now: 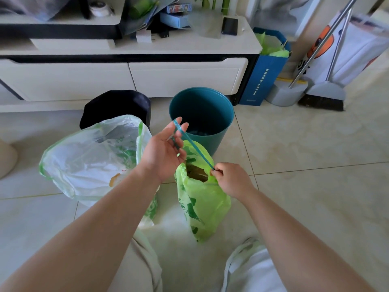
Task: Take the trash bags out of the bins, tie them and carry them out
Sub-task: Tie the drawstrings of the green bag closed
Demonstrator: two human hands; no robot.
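Note:
A small green trash bag [203,204] stands on the floor between my knees, its mouth partly open with brown waste inside. Its blue drawstring [194,147] runs taut from my right hand [232,179], which pinches it at the bag's rim, up to my left hand [165,151], where it loops over the fingers. A larger clear bag with green trim [88,163] stands open to the left, out of its bin. Behind the bags are a teal bin [202,110], without a liner, and a black bin [115,106].
A white TV cabinet [126,79] runs along the back. To its right stand a blue paper bag with green bags in it [266,74], a grey dustpan [286,94] and a broom [324,98]. Tiled floor extends to the right.

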